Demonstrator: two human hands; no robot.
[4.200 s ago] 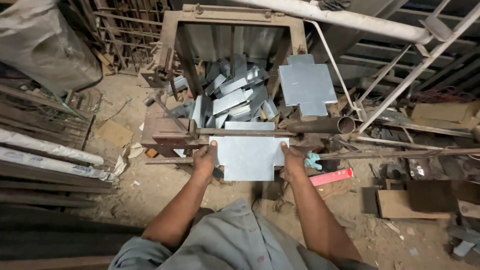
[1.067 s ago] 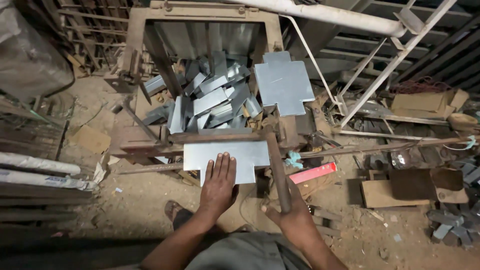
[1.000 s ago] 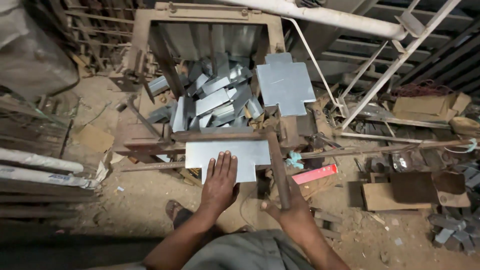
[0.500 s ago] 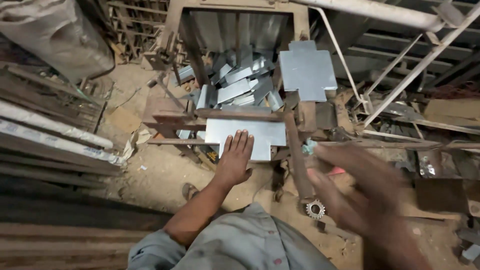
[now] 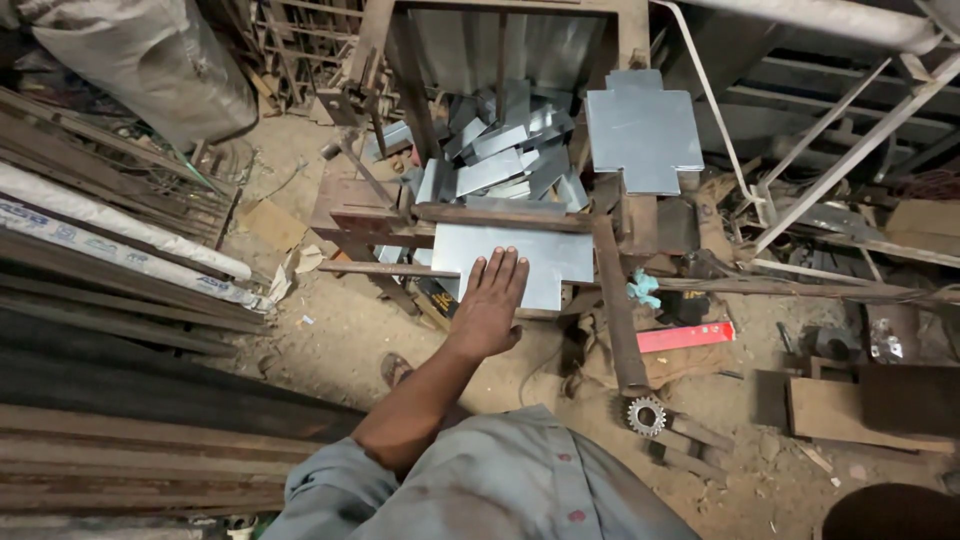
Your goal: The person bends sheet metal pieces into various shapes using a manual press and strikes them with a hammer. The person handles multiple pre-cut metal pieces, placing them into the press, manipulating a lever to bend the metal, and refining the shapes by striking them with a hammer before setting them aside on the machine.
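My left hand (image 5: 490,303) lies flat, fingers spread, on the near edge of a grey cross-shaped metal sheet (image 5: 545,258). The sheet rests on a rusty iron bending frame (image 5: 505,216), under its horizontal bar. A long rusty lever arm (image 5: 618,310) runs from the frame towards me on the right, ending by a small toothed gear (image 5: 646,413). My right hand is out of view. Behind the frame sits a heap of bent grey sheet pieces (image 5: 500,160). A stack of flat cut sheets (image 5: 642,130) lies at the back right.
Long pipes and planks (image 5: 110,250) lie along the left. A grey sack (image 5: 160,60) stands at the top left. A red bar (image 5: 685,337), scrap metal and cardboard (image 5: 850,405) litter the dirt floor on the right. Slanted metal rods (image 5: 840,160) cross the right side.
My right hand let go of the lever arm, swept past the camera and left the view. My left hand stayed flat on the sheet. The view shifted slightly.
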